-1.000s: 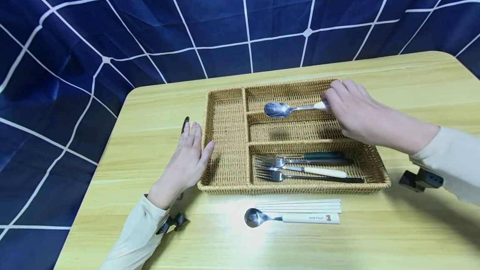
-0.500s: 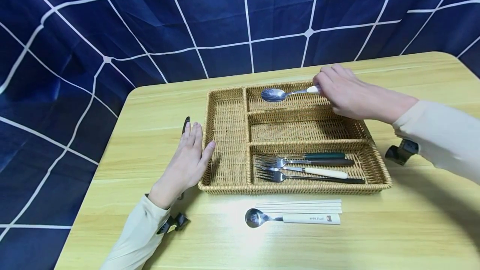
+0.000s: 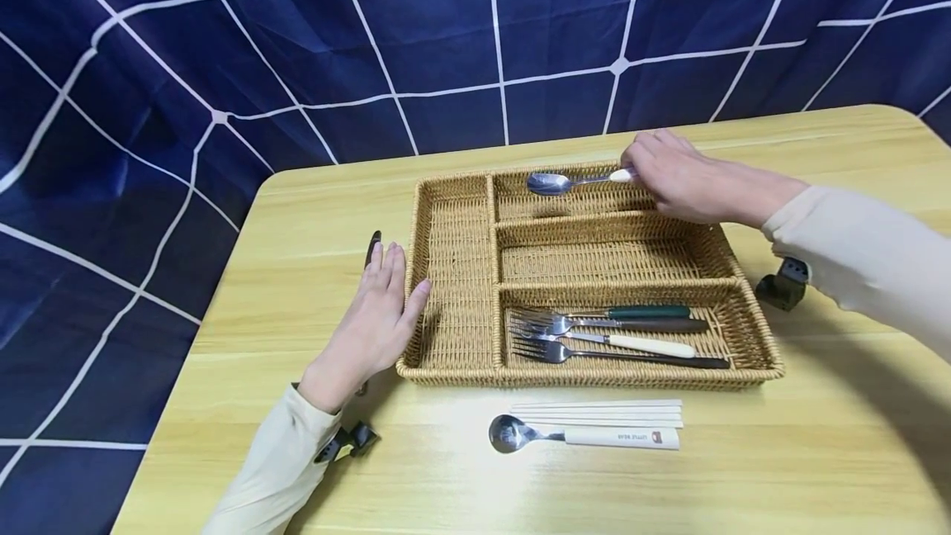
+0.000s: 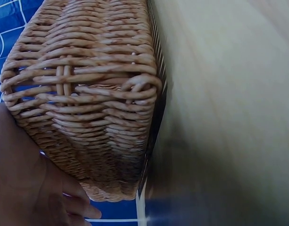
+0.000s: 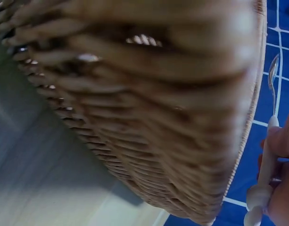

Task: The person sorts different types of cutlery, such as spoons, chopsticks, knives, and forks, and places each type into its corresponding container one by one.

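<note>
In the head view, the right hand (image 3: 679, 176) pinches the white handle of a spoon (image 3: 550, 183) over the back compartment of the wicker tray (image 3: 587, 381). The right wrist view shows that handle (image 5: 268, 165) between thumb and fingers, beside the tray's outer wall (image 5: 135, 136). At the tray's left side, the left hand (image 3: 369, 316) lies with straight fingers, its thumb against the rim. Several forks (image 3: 550, 351) with dark, green and white handles lie in the front compartment. The left wrist view has the left hand (image 4: 36, 183) against the wicker side (image 4: 97, 117).
In front of the tray, a spoon with a white handle (image 3: 620, 437) lies beside several white chopsticks (image 3: 594, 414). A dark-tipped item (image 3: 373, 244) shows partly under the left hand. A blue curtain with white lines (image 3: 446, 48) hangs behind the wooden table (image 3: 319, 205).
The right hand has carried the spoon back and slightly left, from above the middle divider to the back compartment. The left hand keeps its place at the tray's side.
</note>
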Demonstrator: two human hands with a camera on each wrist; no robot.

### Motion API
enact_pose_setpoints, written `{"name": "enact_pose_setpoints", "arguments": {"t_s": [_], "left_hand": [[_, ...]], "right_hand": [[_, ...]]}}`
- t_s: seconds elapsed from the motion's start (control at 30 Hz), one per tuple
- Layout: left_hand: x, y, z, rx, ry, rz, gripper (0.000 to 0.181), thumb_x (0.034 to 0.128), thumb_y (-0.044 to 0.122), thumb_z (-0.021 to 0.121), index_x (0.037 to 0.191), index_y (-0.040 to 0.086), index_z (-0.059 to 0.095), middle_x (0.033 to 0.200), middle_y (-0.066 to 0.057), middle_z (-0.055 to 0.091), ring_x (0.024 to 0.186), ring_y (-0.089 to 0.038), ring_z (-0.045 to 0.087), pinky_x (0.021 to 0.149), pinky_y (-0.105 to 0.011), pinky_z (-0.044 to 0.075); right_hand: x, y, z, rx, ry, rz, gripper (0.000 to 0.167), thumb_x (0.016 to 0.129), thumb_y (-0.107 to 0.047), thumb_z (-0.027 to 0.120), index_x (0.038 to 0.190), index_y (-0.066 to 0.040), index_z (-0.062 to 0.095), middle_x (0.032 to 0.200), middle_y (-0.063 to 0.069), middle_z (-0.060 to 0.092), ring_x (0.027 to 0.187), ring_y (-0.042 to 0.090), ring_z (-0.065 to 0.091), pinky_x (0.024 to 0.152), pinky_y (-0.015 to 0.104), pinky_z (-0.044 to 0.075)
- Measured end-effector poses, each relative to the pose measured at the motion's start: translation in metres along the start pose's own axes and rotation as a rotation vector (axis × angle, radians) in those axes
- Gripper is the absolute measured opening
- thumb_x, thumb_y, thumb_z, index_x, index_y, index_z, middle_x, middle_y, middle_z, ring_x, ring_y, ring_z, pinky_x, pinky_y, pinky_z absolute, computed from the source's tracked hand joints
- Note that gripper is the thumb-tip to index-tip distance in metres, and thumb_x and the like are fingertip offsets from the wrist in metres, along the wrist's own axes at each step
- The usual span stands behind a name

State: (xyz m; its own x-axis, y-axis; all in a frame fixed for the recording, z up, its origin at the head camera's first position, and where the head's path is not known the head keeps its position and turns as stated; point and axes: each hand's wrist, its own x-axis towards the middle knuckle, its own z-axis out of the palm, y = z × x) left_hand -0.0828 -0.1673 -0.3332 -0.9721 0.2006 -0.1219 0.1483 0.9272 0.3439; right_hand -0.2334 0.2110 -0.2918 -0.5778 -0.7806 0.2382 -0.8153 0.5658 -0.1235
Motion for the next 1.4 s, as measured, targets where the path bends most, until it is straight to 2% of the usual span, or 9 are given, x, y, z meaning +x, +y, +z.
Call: {"name": "enact_pose_setpoints", "arguments": {"t_s": [0.07, 0.33, 0.57, 0.8, 0.93, 1.13, 1.27, 1.4], "left_hand": [[0.0, 0.0, 0.0, -0.001, 0.006, 0.0, 0.075, 0.1039, 0.049, 0.018, 0.15, -0.008, 0.005, 0.158, -0.025, 0.003, 0.146, -0.036, -0.008, 0.119, -0.047, 0.004], [0.0, 0.0, -0.001, -0.007, 0.005, 0.002, 0.074, 0.1043, 0.048, 0.019, 0.15, -0.008, 0.005, 0.158, -0.025, 0.004, 0.146, -0.036, -0.008, 0.119, -0.046, 0.003], [0.0, 0.001, -0.001, -0.02, 0.001, -0.001, 0.075, 0.1036, 0.05, 0.016, 0.15, -0.007, 0.005, 0.158, -0.024, 0.004, 0.146, -0.035, -0.008, 0.119, -0.044, 0.002], [0.001, 0.001, -0.001, -0.023, 0.0, -0.002, 0.074, 0.1038, 0.05, 0.016, 0.15, -0.007, 0.005, 0.158, -0.024, 0.004, 0.146, -0.035, -0.008, 0.119, -0.045, 0.002], [0.0, 0.002, -0.002, -0.023, 0.002, -0.001, 0.073, 0.1044, 0.048, 0.018, 0.15, -0.008, 0.006, 0.158, -0.025, 0.005, 0.146, -0.036, -0.007, 0.119, -0.046, 0.002], [-0.001, 0.002, -0.002, -0.015, 0.004, 0.006, 0.076, 0.1034, 0.051, 0.015, 0.15, -0.009, 0.007, 0.157, -0.026, 0.006, 0.146, -0.036, -0.006, 0.119, -0.046, 0.003], [-0.001, 0.001, -0.002, -0.019, 0.009, 0.009, 0.076, 0.1037, 0.05, 0.016, 0.15, -0.009, 0.007, 0.157, -0.026, 0.006, 0.146, -0.036, -0.006, 0.119, -0.047, 0.003], [0.0, 0.001, -0.001, -0.022, 0.018, 0.013, 0.075, 0.104, 0.049, 0.018, 0.15, -0.009, 0.007, 0.157, -0.026, 0.005, 0.146, -0.037, -0.006, 0.119, -0.047, 0.004]], "right_hand": [[0.0, 0.0, 0.002, 0.003, -0.022, 0.017, 0.026, 0.074, 0.017, 0.057, 0.093, 0.003, 0.049, 0.084, 0.013, 0.047, 0.081, 0.034, 0.042, 0.073, 0.049, 0.037], [-0.003, 0.004, 0.014, -0.007, -0.098, 0.067, 0.015, 0.084, 0.01, 0.057, 0.093, 0.001, 0.048, 0.084, 0.012, 0.048, 0.077, 0.032, 0.043, 0.069, 0.047, 0.039], [-0.003, 0.008, 0.015, 0.053, -0.125, 0.025, 0.028, 0.074, 0.018, 0.056, 0.087, -0.005, 0.047, 0.081, 0.005, 0.045, 0.075, 0.024, 0.042, 0.07, 0.042, 0.04], [0.001, 0.006, 0.015, 0.096, -0.164, 0.079, 0.013, 0.09, 0.007, 0.055, 0.09, -0.005, 0.049, 0.083, 0.005, 0.047, 0.078, 0.024, 0.044, 0.072, 0.042, 0.04], [-0.001, 0.007, 0.016, 0.125, -0.139, 0.076, 0.01, 0.092, 0.003, 0.056, 0.092, -0.005, 0.05, 0.084, 0.003, 0.05, 0.078, 0.023, 0.048, 0.071, 0.043, 0.041], [-0.004, 0.008, 0.011, 0.178, -0.083, 0.041, 0.013, 0.089, 0.012, 0.051, 0.097, 0.002, 0.053, 0.084, 0.005, 0.052, 0.078, 0.021, 0.048, 0.074, 0.044, 0.046], [-0.006, 0.006, -0.002, 0.134, 0.001, -0.019, 0.015, 0.085, 0.015, 0.053, 0.096, 0.004, 0.054, 0.082, 0.007, 0.052, 0.076, 0.022, 0.049, 0.073, 0.046, 0.046], [-0.015, -0.002, -0.019, 0.029, 0.071, -0.062, 0.01, 0.087, 0.009, 0.056, 0.094, 0.003, 0.052, 0.083, 0.009, 0.051, 0.076, 0.028, 0.048, 0.069, 0.047, 0.041]]}}
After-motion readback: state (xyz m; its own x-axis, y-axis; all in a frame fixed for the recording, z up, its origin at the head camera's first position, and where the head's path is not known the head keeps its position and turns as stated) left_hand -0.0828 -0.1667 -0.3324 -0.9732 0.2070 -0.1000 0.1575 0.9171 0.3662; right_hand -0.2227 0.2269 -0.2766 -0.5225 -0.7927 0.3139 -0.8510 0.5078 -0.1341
